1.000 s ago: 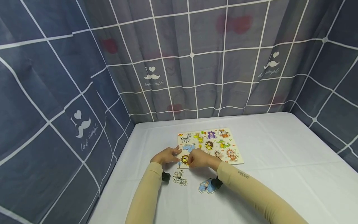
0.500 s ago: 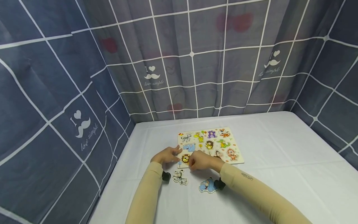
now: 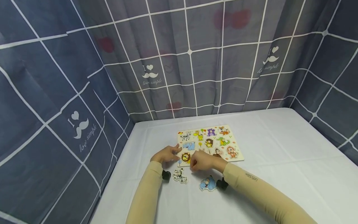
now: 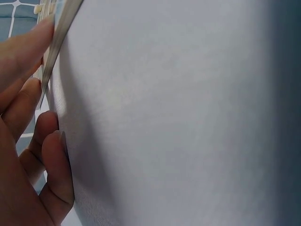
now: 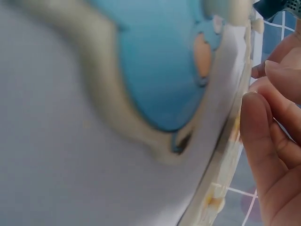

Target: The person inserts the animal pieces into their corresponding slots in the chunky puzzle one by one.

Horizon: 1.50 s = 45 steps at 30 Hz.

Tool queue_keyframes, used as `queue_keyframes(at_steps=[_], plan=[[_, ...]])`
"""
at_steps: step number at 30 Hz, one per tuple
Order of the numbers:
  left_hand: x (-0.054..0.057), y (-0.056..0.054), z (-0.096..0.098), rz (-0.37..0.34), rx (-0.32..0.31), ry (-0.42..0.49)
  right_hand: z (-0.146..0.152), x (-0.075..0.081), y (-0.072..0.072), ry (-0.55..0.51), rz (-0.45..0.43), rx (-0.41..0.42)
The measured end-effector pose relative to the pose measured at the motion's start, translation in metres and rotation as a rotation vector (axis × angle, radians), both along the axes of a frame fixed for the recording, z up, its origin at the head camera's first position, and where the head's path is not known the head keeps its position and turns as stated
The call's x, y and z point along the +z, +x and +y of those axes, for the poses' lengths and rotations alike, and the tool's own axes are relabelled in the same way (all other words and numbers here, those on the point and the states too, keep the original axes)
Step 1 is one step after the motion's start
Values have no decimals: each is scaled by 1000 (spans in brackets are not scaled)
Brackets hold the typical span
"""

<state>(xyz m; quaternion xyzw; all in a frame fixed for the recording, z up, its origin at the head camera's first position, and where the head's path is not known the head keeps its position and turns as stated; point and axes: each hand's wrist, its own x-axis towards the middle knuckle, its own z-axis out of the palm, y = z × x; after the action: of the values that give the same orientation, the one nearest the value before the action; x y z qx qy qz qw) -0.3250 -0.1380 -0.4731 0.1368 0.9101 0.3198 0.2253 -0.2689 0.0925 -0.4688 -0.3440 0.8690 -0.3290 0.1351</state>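
Observation:
An animal puzzle board (image 3: 234, 138) lies on the white table, with zebra, giraffe, lion, crocodile and other animals on it. My left hand (image 3: 167, 154) is at its left edge, thumb and forefinger touching that edge; the thumb (image 4: 28, 54) also shows against the board in the left wrist view. My right hand (image 3: 202, 161) has its fingers curled over the front edge, right of the lion (image 3: 185, 158). Nothing shows between its fingertips in the right wrist view. Two loose pieces lie in front of the board: a zebra piece (image 3: 179, 176) and a blue animal piece (image 3: 207, 183).
A white cloth covers the table (image 3: 268, 186). Dark grid-patterned curtains (image 3: 207, 71) hang behind it and along both sides. A black wrist camera (image 3: 222, 183) sits under the right wrist, right beside the blue animal piece; another wrist camera (image 3: 166, 175) is near the zebra piece.
My right hand has shifted slightly right and toward me, uncovering more of the lion. The left hand stays at the board's edge. The head view has tilted slightly.

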Motion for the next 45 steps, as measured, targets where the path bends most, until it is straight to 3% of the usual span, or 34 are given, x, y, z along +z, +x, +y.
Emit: queue_keyframes(at_steps=[10,20,26,33,41,45], plan=[[3,-1,1,-9,18,-6,-15,9,3,-10,-4,-5],[1,-1,-3,18,-17,-19,-43,12,10,-13,24,15],[1,-1,-2,23,-21,-24,-55,8,12,3,25,31],[0,-2,0,23,-21,-38,-59,2,13,5,-4,-10],[2,-1,1,23,-11,-28,-66,0,14,35,118,-66],[1,0,1,17,-2,-24,-69,-1,16,46,137,-102]])
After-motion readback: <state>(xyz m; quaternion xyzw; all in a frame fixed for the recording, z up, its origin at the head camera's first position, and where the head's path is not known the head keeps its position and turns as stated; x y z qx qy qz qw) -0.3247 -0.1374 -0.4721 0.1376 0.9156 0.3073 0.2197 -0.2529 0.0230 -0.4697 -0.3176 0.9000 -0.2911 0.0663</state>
